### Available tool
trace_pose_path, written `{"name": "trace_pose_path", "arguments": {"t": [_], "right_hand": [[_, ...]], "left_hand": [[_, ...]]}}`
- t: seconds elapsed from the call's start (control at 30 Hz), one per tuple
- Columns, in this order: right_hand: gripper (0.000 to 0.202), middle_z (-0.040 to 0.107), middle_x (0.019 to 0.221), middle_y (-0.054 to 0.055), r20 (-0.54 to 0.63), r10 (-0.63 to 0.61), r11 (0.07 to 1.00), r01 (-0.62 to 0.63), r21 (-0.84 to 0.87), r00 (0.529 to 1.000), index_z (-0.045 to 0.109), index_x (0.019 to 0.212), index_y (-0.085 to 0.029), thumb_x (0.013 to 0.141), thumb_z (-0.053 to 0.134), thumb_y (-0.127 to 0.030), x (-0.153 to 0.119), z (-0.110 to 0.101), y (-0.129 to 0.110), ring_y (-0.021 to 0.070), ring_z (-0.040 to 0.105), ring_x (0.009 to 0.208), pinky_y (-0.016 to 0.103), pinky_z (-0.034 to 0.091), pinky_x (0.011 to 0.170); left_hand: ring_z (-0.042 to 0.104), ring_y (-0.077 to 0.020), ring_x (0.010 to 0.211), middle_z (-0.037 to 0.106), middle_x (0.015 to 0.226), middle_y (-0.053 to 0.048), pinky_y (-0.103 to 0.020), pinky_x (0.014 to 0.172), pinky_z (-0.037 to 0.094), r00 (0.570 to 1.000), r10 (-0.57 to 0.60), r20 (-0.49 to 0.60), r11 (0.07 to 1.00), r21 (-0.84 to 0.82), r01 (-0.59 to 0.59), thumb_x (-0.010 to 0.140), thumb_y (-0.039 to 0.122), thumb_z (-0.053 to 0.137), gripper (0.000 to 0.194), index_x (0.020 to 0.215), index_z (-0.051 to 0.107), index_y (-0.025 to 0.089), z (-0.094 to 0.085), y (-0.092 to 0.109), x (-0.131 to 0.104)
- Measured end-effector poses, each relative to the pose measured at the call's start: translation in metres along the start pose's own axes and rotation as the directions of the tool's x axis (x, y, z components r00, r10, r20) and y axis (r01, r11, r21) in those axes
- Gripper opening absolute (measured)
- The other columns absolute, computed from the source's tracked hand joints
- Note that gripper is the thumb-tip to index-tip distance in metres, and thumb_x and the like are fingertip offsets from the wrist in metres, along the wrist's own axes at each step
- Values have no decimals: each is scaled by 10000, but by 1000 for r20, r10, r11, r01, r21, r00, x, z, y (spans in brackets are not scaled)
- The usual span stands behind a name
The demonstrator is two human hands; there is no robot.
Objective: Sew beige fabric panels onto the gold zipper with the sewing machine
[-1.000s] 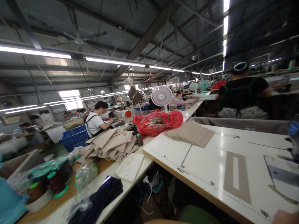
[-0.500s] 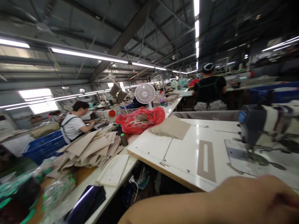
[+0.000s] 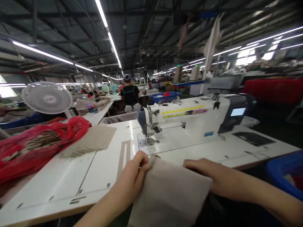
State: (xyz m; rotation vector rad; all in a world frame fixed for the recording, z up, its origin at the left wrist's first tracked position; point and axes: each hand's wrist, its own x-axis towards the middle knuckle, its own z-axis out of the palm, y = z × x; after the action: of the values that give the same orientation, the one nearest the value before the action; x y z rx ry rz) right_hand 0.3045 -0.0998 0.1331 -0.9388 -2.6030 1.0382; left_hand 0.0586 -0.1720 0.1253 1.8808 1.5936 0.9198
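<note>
A beige fabric piece [image 3: 170,192] hangs at the front edge of the table, close to me. My left hand [image 3: 136,170] pinches its upper left corner, thumb and fingers pressed together. At its right side is my right hand [image 3: 203,170], closed on the edge, with part of the fingers hidden behind the cloth. Just beyond the hands stands a white sewing machine [image 3: 189,118], its needle and presser foot [image 3: 149,139] over the metal plate. A flat beige strip with a long slot [image 3: 123,156] lies on the table left of the needle.
On the left, a stack of beige fabric pieces [image 3: 97,138] lies beside a red plastic bag [image 3: 78,126] full of cut pieces. A white fan [image 3: 47,99] stands behind. Blue bins [image 3: 281,170] are at the right. A co-worker [image 3: 129,94] sits ahead, back turned.
The view has swung right, bringing the whole sewing machine into sight. Before, one forearm and a blurred hand reached across the lower right; now both hands hold a beige fabric piece.
</note>
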Motion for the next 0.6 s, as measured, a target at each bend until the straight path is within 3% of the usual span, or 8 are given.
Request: {"name": "trace_pose_path", "arguments": {"t": [0.1,0.17,0.23,0.33,0.4,0.5,0.6], "right_hand": [[278,628,749,42,40,41,986,-46,159,998,614,854,-164,865,452,-389,9,-12,3,186,574,694,274,445,624],[445,645,882,86,41,-7,919,-10,394,999,602,966,-137,892,373,-512,15,-8,5,211,597,808,314,469,719],[470,637,999,97,11,-77,865,61,498,997,584,1034,-136,859,434,-546,20,1,2,235,588,920,330,462,787],[225,654,832,30,-74,-78,948,97,302,994,621,848,-159,780,595,-372,24,13,-9,218,597,791,285,456,691],[150,652,753,8,-180,-55,982,86,166,982,620,751,-174,789,578,-313,22,13,-14,202,593,722,279,449,678],[192,681,814,20,-311,-69,996,81,26,948,648,791,-213,823,546,-372,11,5,-9,223,612,745,310,466,710],[250,693,818,57,-460,-230,972,174,-161,858,681,850,-263,829,537,-467,-3,4,5,247,632,715,344,495,664]], "left_hand": [[469,-159,692,498,740,23,-262,639,360,999,18,-35,1000,24,-18,895,278,360,111,809,404,224,2,6,10],[478,-161,677,510,722,25,-265,628,352,999,37,-32,998,52,-36,886,259,375,92,812,415,224,8,14,13],[479,-157,645,512,684,32,-263,607,342,998,63,-11,996,65,-62,875,241,397,82,807,437,222,14,21,14],[499,-145,650,555,733,31,-249,610,364,997,72,7,997,-9,-72,835,240,499,41,865,503,213,19,23,7],[535,-151,721,600,825,17,-240,642,392,998,46,42,997,-63,-44,778,238,607,161,926,554,209,17,16,1],[569,-162,760,640,793,9,-235,660,411,995,30,93,999,-17,-28,753,202,661,62,804,628,198,11,0,-2],[600,-159,756,665,761,-8,-239,689,442,984,180,-17,980,94,-177,813,192,612,70,758,654,186,11,-5,7]]}}
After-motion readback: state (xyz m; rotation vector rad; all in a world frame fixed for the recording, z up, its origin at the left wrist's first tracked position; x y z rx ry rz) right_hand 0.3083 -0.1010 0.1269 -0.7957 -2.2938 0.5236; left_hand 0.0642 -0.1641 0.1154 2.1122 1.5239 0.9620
